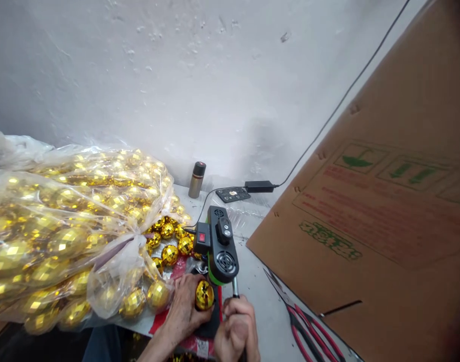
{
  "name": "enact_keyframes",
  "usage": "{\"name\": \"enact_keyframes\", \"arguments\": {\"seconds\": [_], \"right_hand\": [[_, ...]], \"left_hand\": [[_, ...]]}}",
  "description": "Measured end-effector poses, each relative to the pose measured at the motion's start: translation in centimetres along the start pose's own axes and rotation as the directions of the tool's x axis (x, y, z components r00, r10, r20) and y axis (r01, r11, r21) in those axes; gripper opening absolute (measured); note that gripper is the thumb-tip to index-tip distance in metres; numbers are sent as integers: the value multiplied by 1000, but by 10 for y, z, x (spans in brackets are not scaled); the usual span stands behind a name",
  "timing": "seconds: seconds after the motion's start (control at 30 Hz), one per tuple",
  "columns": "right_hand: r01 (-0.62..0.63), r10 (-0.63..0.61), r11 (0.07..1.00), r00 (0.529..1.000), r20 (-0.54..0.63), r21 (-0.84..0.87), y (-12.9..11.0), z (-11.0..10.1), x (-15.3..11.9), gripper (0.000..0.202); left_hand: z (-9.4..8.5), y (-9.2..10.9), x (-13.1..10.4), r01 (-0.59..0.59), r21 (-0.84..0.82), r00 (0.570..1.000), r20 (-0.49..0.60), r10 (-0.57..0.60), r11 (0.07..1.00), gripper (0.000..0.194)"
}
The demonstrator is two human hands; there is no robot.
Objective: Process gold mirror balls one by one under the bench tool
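Note:
Between the fingers and thumb of my left hand (pixel 186 306) is a gold mirrored ball (pixel 204 295). My right hand (pixel 239 329) is wrapped round the handle of a tool with a thin metal shaft (pixel 235 286); the tool's far end is hidden. Just beyond both hands stands a black device (pixel 222 246) with round vents and green edging. A small box with a red switch (pixel 202 236) is fixed to its left side. Under the ball lies a dark base (pixel 210 327) on red sheeting.
A large clear plastic bag (pixel 131 251) full of gold balls fills the left, with several loose balls (pixel 170 255) beside it. A cardboard box (pixel 365 226) stands right, red-handled scissors (pixel 305 327) near it. Behind are a bottle (pixel 197 180), a patterned phone-like slab (pixel 233 194) and a power adapter (pixel 259 186).

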State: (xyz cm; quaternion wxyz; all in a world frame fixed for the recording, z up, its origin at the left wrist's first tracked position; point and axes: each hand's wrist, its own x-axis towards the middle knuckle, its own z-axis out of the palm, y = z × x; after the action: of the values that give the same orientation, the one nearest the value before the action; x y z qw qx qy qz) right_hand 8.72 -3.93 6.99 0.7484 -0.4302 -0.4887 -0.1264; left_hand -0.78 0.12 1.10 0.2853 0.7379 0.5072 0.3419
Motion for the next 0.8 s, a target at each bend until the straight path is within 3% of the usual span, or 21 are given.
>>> {"name": "enact_keyframes", "arguments": {"seconds": [0.07,0.2,0.33,0.4,0.47,0.53,0.6,0.7,0.8], "right_hand": [[-66,66,997,998,4,35,-10,2,10,44],[-255,248,967,950,191,10,-33,-3,53,40],[-207,178,976,935,306,64,-42,-7,84,41],[-175,144,982,937,319,73,-41,-7,85,40],[-160,125,983,943,310,89,-39,-8,79,38],[-144,105,984,947,304,107,-37,-8,72,37],[-133,92,984,948,305,118,-35,-10,67,37],[-142,100,984,940,325,110,-34,-11,64,37],[-138,96,985,936,339,102,-34,-12,64,35]], "left_hand": [[2,0,2,3,6,1000,-7,-3,1000,50],[6,-7,0,8,12,1000,-12,-8,1000,54],[6,-25,-28,-95,-9,995,16,95,995,68],[-1,-31,-44,-191,28,982,5,191,981,85],[-15,-32,-47,-256,111,963,-51,263,960,91],[-34,-29,-32,-242,231,951,-135,278,942,71],[-54,-27,-2,-150,368,958,-177,227,917,55],[-73,-32,48,42,483,998,-69,-10,875,51],[-80,-40,76,79,477,997,-19,-80,875,47]]}}
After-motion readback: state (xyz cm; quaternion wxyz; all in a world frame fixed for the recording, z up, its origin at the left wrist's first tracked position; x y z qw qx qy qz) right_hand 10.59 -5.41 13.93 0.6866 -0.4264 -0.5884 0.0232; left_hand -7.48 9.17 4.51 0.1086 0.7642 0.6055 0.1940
